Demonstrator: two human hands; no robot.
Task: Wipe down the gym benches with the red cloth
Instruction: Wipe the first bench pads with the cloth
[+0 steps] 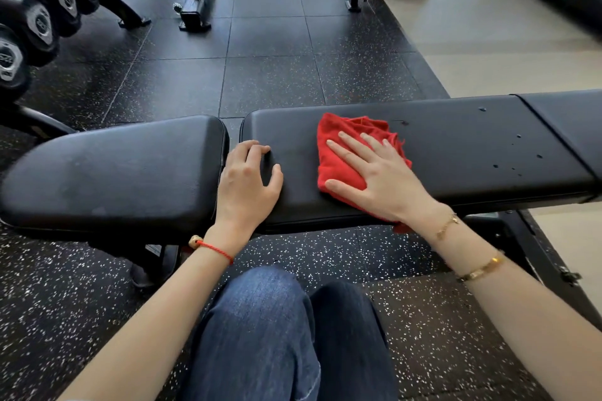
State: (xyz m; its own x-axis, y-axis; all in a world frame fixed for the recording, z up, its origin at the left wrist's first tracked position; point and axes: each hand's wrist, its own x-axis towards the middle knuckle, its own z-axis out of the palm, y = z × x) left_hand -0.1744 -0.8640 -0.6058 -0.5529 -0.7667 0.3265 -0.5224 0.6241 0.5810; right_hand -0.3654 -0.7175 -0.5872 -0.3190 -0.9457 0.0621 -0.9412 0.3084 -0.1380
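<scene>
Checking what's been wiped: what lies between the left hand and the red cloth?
In the head view, only bare black bench pad lies between the left hand and the red cloth; nothing sits there.

The bench (456, 153) has smooth black padding with a soft shine and a few wet drops. The red cloth (338, 169) looks fuzzy. The floor (270, 81) is dark, speckled rubber.
</scene>
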